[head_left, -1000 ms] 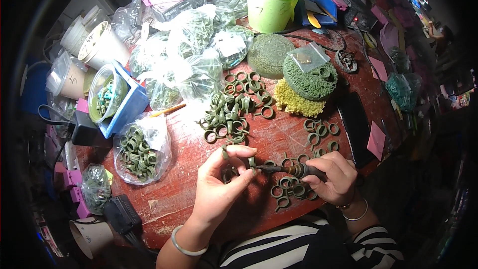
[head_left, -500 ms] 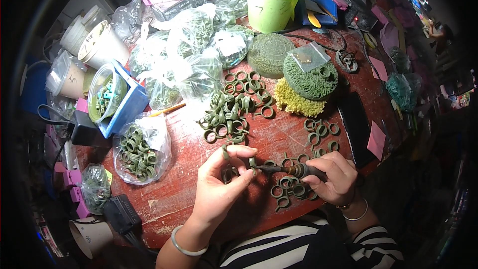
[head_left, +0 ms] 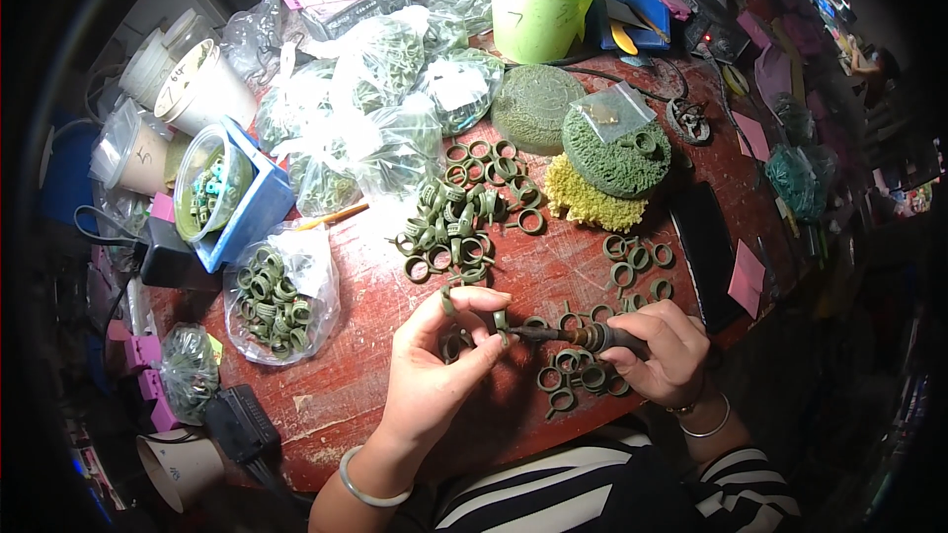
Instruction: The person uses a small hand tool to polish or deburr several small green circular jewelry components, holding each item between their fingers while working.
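Between the thumb and forefinger of my left hand (head_left: 439,360), a small dark green ring (head_left: 501,321) is pinched. Another green ring (head_left: 447,302) shows at the curled fingers of the same hand. My right hand (head_left: 664,350) grips a soldering iron (head_left: 592,338) with a dark handle and brownish collar. Its thin tip points left and meets the pinched ring or lies right against it. Loose green rings (head_left: 583,372) lie under the iron, partly covered by it and by my right hand. A larger heap of rings (head_left: 456,227) lies beyond my left hand.
A clear bag of rings (head_left: 276,306) lies left, before a blue tray (head_left: 259,197). Filled plastic bags (head_left: 380,89) and a lime-green bucket (head_left: 541,10) stand behind. Green round pads (head_left: 617,153) rest on a yellow sponge (head_left: 583,199). A black phone-like slab (head_left: 703,257) lies right.
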Tool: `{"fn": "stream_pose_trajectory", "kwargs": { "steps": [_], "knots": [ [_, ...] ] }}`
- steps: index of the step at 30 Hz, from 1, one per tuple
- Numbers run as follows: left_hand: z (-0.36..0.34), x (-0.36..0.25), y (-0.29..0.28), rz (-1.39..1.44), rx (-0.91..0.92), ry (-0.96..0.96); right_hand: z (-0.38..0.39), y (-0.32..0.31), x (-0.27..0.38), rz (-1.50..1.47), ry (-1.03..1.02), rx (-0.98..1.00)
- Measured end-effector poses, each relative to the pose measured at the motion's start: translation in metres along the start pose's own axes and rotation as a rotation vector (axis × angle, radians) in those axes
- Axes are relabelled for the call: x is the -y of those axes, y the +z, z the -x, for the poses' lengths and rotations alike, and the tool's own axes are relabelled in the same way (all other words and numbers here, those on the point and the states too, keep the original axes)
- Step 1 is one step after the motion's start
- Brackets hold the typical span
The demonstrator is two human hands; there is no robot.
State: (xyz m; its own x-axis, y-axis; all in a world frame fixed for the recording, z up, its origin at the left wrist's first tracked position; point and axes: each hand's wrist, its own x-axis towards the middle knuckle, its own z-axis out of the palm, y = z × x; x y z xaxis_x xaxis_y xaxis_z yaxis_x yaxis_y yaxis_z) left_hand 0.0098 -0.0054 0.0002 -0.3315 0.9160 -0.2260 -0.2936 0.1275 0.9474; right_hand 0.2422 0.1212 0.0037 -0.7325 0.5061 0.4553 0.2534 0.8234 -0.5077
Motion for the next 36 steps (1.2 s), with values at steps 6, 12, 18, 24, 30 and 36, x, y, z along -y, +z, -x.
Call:
{"fn": "stream_pose_trajectory", "kwargs": {
  "steps": [6, 12, 18, 24, 30, 36],
  "knots": [
    [0.0, 0.0, 0.0, -0.006, -0.009, -0.001, 0.0, 0.0, 0.001, -0.006, 0.008, 0.001],
    [-0.001, 0.001, 0.001, 0.001, -0.016, -0.004, 0.0, 0.0, -0.001, -0.021, -0.002, -0.019],
    [-0.001, 0.001, 0.002, 0.02, -0.036, -0.018, -0.001, -0.002, 0.001, -0.013, 0.001, -0.073],
    [0.0, -0.013, 0.006, 0.141, -0.047, -0.173, -0.002, -0.001, 0.001, 0.002, 0.002, -0.102],
    [-0.001, -0.009, 0.007, 0.169, -0.053, -0.186, -0.002, -0.001, 0.002, 0.016, 0.012, -0.103],
    [-0.001, -0.007, 0.004, 0.197, -0.049, -0.212, -0.003, 0.0, 0.001, 0.026, 0.023, -0.104]
  ]
}}
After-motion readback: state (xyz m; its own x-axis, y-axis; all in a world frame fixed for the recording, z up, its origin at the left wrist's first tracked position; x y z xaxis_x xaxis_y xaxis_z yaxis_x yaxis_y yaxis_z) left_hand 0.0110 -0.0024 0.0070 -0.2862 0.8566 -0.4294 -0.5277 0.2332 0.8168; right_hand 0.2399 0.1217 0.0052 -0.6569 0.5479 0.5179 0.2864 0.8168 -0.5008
